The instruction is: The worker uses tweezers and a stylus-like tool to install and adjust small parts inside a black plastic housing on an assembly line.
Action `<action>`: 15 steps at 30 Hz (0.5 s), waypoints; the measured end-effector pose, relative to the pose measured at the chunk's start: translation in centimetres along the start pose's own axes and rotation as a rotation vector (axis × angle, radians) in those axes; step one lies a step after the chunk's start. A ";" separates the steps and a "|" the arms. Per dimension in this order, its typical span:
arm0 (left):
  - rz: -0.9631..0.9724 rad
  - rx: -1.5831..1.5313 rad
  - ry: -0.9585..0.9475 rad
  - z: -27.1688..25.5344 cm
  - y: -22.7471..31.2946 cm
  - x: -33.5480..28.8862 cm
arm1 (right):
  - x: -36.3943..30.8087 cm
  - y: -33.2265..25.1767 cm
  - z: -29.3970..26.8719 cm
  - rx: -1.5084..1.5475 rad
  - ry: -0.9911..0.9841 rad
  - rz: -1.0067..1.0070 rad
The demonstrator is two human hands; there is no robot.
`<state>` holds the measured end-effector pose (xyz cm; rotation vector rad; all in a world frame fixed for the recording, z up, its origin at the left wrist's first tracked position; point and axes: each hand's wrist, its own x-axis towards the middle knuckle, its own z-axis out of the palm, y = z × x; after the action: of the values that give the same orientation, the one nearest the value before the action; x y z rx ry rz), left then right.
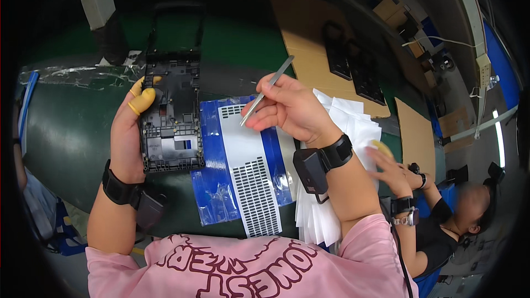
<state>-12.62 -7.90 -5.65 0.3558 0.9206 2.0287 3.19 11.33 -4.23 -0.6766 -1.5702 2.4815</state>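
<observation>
My left hand (132,127), with yellow finger cots on its thumb and a finger, grips the left edge of a black plastic housing (172,110). The housing is a long rectangular frame with ribs, clips and a small cut-out near its lower end. In my right hand (292,105) is a pair of metal tweezers (267,91), tips pointing down and left. Below those tips lies a white sheet (237,138) bearing rows of small dark rectangular stickers, with part of its upper area bare. The sheet rests on a blue plastic-wrapped pad (212,187).
White papers (345,116) are stacked right of the pad. Farther right, a co-worker's hands (395,174) reach over the table. Beyond the papers, black frames (353,72) lie on cardboard (306,38). A grey post (96,0) stands at the far left of the green table (66,127).
</observation>
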 end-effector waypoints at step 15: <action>0.052 0.121 0.133 -0.3 -0.8 -0.3 | 1.7 3.6 -0.3 -0.036 0.299 -0.238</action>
<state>-12.12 -7.94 -6.41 0.3163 1.1302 2.0689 2.25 10.54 -8.00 -0.7741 -1.4893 2.0778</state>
